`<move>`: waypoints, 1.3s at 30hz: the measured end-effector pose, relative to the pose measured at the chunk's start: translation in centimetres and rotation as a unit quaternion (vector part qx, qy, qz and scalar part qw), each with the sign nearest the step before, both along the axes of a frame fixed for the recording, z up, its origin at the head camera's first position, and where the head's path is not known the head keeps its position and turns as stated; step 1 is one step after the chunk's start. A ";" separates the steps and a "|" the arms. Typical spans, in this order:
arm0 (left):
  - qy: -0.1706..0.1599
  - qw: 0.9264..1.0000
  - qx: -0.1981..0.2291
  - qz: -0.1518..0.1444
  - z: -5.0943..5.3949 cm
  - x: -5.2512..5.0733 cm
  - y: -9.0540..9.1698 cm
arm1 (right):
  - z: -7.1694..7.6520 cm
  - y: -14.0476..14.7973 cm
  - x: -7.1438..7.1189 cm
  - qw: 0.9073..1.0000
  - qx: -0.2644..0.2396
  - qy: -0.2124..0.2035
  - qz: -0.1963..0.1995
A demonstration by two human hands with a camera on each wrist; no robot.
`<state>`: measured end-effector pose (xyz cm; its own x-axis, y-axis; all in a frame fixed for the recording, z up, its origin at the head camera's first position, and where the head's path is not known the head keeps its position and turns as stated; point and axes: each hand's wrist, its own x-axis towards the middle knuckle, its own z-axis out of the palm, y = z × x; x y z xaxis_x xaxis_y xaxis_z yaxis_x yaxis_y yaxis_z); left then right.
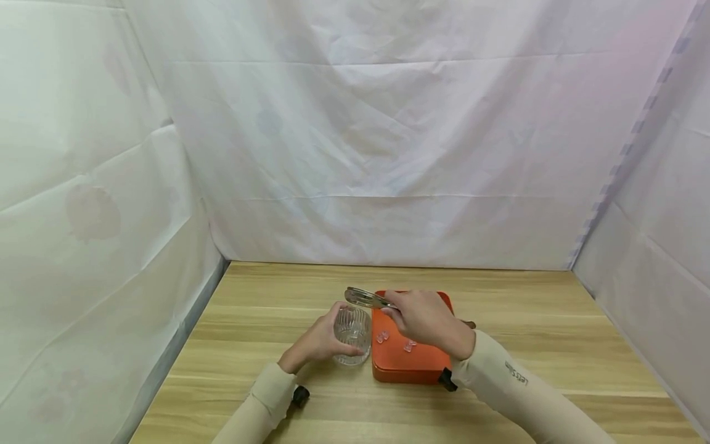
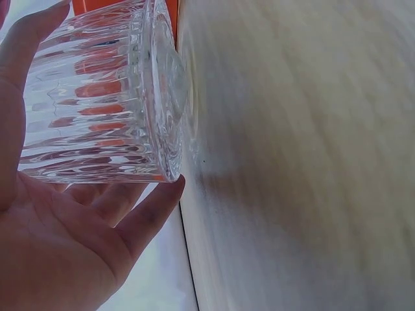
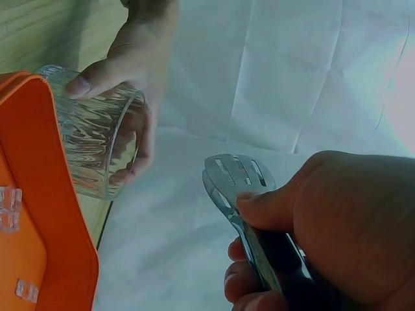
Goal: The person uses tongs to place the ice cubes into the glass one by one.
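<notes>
My left hand (image 1: 320, 340) holds a clear ribbed drinking glass (image 1: 353, 327), thumb on the near side and fingers round the far side. The glass is upright, its base at the tabletop in the left wrist view. Metal tongs (image 1: 366, 298) with slotted heads (image 3: 240, 172) are in the grip of my right hand (image 1: 424, 316), raised above an orange tray (image 1: 407, 375). The tongs' heads lie close together, pointing left above the glass's far side; I see nothing between them. Small clear pieces (image 1: 383, 337) lie inside the tray, one clear piece (image 1: 409, 346) nearer my right wrist.
The tray stands just right of the glass on a wood-grain table (image 1: 266, 308). A small brown thing (image 1: 469, 324) sticks out at the tray's right side, mostly hidden by my arm. White cloth (image 1: 355, 135) hangs behind the table and on both sides.
</notes>
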<state>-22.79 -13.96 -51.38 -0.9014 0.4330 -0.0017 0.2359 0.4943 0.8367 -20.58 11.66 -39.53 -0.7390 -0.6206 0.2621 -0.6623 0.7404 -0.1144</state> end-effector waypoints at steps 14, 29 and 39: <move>-0.004 1.000 0.000 0.007 0.0 0.2 0.1 | -0.3 -0.4 0.3 1.000 -0.003 -0.020 -0.001; -0.002 1.000 0.031 -0.002 0.0 0.0 0.1 | -0.3 -0.5 0.3 1.000 -0.007 -0.012 0.000; -0.006 0.999 0.034 -0.003 0.0 0.1 0.1 | -0.2 -0.4 0.3 1.000 -0.005 -0.016 -0.004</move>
<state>-22.71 -13.88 -51.37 -0.8985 0.4386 0.0183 0.2296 0.4341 0.8711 -20.28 11.29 -39.70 -0.7526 -0.6115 0.2441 -0.6517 0.7449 -0.1432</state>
